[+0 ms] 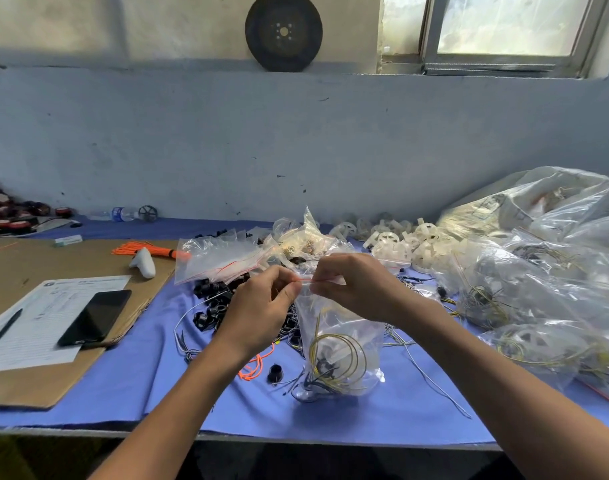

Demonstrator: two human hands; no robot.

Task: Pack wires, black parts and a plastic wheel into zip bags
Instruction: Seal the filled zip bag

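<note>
The left hand (261,306) and right hand (355,289) pinch the mouth of the zip bag (341,344) hanging below their fingers (291,289), apparently sealing it; next comes pressing along the strip.

Only two bare forearms and two bare hands of the person are in view. The left forearm (192,382), slim and smooth, comes in from about 7 o'clock and ends in the left hand (261,306). The right forearm (486,368) comes in from about 4 o'clock and ends in the right hand (351,289). Knuckles show plainly on both hands.
</note>
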